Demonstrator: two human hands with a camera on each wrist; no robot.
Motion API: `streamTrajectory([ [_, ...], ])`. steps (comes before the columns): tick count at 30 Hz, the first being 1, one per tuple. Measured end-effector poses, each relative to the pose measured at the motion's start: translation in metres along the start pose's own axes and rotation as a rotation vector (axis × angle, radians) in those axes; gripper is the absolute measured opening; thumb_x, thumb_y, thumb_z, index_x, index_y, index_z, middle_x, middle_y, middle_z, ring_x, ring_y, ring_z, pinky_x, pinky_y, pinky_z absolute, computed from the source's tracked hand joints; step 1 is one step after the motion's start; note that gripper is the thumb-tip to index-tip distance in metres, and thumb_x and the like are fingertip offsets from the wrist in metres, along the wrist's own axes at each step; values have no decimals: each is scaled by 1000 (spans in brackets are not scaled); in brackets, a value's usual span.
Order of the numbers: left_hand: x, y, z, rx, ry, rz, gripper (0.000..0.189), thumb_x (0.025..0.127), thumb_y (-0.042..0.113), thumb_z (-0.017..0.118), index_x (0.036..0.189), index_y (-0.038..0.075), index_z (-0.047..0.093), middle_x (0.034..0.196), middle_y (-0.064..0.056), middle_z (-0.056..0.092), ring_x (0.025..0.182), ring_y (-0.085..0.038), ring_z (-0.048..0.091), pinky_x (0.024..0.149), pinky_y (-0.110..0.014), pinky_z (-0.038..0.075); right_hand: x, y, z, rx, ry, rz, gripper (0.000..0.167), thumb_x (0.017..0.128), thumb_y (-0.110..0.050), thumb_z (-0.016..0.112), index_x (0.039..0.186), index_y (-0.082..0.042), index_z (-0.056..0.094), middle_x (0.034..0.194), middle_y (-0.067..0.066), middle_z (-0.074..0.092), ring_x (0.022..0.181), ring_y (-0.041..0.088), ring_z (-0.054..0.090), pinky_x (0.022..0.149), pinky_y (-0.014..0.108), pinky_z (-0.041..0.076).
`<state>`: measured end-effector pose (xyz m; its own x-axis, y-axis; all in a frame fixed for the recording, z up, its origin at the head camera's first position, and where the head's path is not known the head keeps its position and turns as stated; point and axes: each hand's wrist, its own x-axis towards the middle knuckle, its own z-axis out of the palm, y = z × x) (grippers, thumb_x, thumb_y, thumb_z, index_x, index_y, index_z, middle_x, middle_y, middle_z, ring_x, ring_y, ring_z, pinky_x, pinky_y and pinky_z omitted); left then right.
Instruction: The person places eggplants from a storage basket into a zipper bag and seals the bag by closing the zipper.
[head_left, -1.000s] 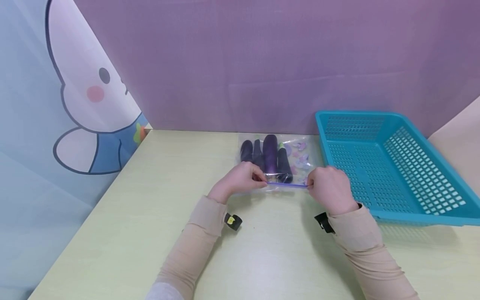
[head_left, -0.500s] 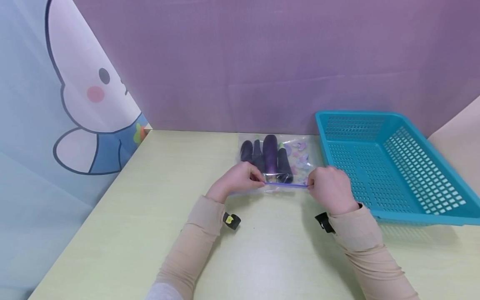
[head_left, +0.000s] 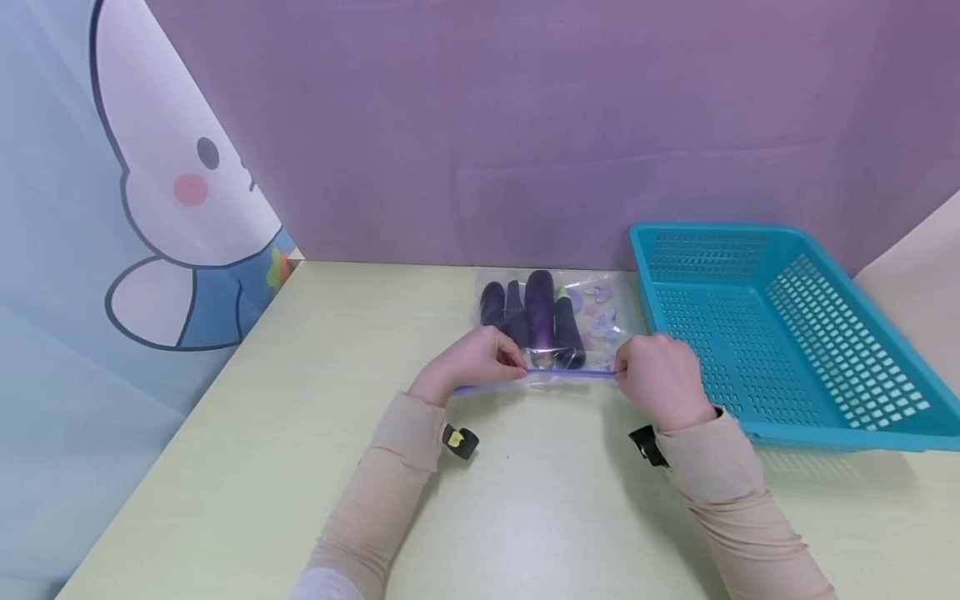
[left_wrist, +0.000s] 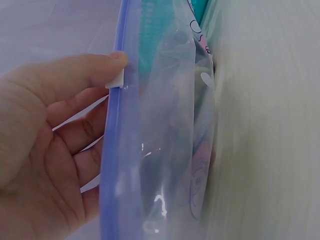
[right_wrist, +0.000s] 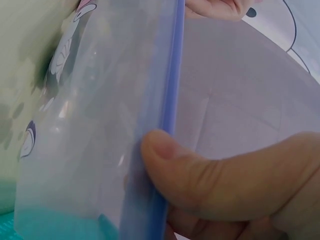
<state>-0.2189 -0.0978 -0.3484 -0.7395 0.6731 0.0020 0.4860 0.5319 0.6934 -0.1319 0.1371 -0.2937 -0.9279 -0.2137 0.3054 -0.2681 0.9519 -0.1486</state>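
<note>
A clear zip bag (head_left: 603,333) printed with pink and purple figures lies at the table's back edge. Several dark purple eggplants (head_left: 540,312) show side by side through its plastic. My left hand (head_left: 480,358) pinches the small white slider (left_wrist: 116,80) on the bag's blue-violet zip strip (head_left: 572,373), left of the middle of the opening. The strip runs taut to my right hand (head_left: 662,375), which grips its right end. In the right wrist view my thumb (right_wrist: 200,180) presses against the strip, with the other fingers mostly hidden behind it.
To the right stands a large turquoise plastic basket (head_left: 780,436) with perforated walls, close beside the bag and my right hand. A purple cloth (head_left: 480,133) hangs behind the pale table (head_left: 255,433), and a blue cloth (head_left: 45,350) with a cartoon figure hangs at the left.
My left hand has slid a little to the left along the zip strip, leaving a longer stretch of it between the hands. My right hand has kept its place.
</note>
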Motion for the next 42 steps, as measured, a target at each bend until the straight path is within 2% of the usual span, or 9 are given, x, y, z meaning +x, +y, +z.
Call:
streamTrajectory([
  [5, -1, -1, 0, -32, -16, -17, 7, 84, 13, 70, 86, 9, 75, 82, 1, 72, 70, -7, 61, 68, -20, 50, 0, 0, 0, -4, 6, -4, 21, 68, 9, 58, 55, -6, 65, 54, 4, 59, 48, 18, 47, 43, 35, 41],
  [12, -1, -3, -1, -21, -22, -15, 7, 84, 13, 70, 87, 9, 75, 82, 1, 72, 71, -7, 61, 69, -20, 50, 0, 1, 1, -12, 14, -12, 22, 68, 9, 59, 54, -7, 64, 53, 3, 58, 47, 17, 46, 42, 35, 40],
  [21, -3, -6, -4, -35, -19, -59, 9, 84, 12, 71, 89, 8, 75, 82, 0, 72, 71, -8, 61, 70, -21, 51, -1, 1, 0, -8, 8, -13, 21, 68, 9, 60, 54, -7, 64, 53, 4, 58, 48, 18, 46, 43, 35, 41],
  [42, -5, -10, -7, -33, -26, -76, 6, 82, 11, 71, 86, 11, 75, 81, 1, 71, 69, -8, 59, 69, -22, 50, 0, 2, 2, -3, -12, -4, 21, 69, 9, 59, 58, -7, 68, 57, 5, 63, 49, 19, 51, 44, 37, 43],
])
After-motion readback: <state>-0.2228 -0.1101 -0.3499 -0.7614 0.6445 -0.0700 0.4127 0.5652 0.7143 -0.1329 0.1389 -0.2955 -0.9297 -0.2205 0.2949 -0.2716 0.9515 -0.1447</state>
